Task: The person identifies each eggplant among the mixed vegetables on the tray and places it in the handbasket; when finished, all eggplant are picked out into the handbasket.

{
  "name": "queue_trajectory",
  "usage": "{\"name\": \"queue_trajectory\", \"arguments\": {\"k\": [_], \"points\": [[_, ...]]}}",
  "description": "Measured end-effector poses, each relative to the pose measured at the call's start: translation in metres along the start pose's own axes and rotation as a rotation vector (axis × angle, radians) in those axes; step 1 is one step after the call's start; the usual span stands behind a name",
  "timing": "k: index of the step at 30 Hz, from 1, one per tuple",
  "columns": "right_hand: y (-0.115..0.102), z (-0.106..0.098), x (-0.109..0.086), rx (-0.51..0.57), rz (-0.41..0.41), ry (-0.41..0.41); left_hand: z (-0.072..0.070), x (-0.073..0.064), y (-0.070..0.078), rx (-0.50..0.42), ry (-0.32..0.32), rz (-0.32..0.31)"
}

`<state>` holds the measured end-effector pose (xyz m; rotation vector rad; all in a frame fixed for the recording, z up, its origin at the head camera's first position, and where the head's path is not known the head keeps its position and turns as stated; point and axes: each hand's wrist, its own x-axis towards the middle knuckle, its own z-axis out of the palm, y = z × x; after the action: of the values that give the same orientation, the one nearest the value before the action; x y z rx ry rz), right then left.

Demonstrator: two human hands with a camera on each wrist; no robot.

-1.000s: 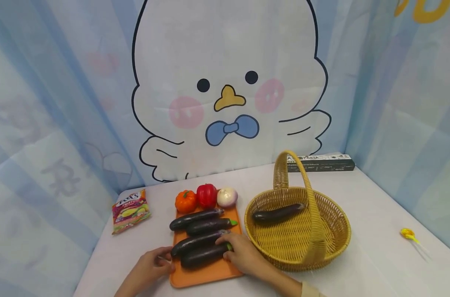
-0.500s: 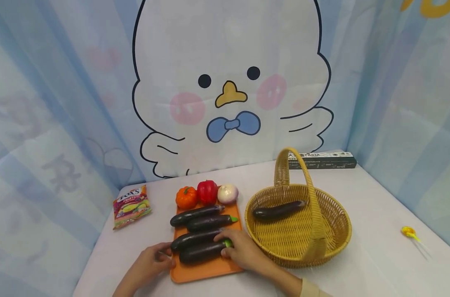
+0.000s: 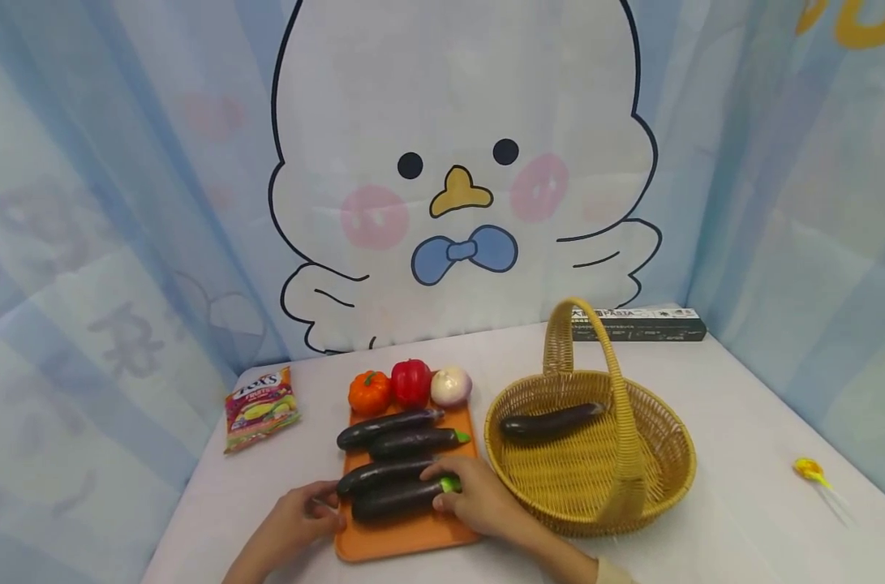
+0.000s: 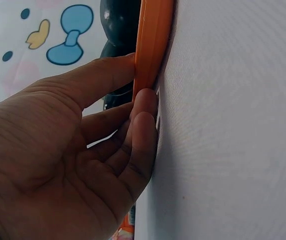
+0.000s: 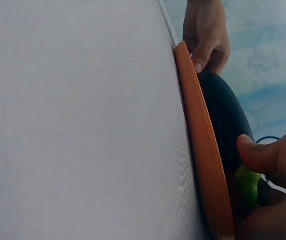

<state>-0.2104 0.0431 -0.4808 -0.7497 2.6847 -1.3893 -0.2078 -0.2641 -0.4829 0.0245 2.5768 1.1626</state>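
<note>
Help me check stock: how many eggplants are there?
5: one eggplant in the wicker basket; on the orange tray, the farthest eggplant, the second, the third and the nearest, by the right hand. None looks hidden.

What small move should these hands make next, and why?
I'd probably lift the nearest glossy, dark-purple, green-tipped eggplant just clear of the rectangular orange tray. The bare right hand appears to grip its green end, while the bare left hand pinches the tray's edge. A similar dark eggplant lies in the oval golden wicker basket, seemingly the likely destination.
</note>
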Motion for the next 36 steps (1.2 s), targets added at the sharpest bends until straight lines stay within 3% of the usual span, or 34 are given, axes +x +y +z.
{"name": "queue_trajectory", "arguments": {"k": [18,30,36], "points": [[-0.014,-0.001,-0.006,0.079,0.029,0.023,0.000,-0.003,-0.001,0.002,-0.003,0.037],[-0.036,-0.019,-0.006,0.146,0.039,-0.009,-0.001,0.001,0.005,0.028,0.039,0.045],[-0.053,-0.031,-0.013,0.151,0.025,-0.022,-0.001,0.000,0.002,0.077,0.028,0.020]]}}
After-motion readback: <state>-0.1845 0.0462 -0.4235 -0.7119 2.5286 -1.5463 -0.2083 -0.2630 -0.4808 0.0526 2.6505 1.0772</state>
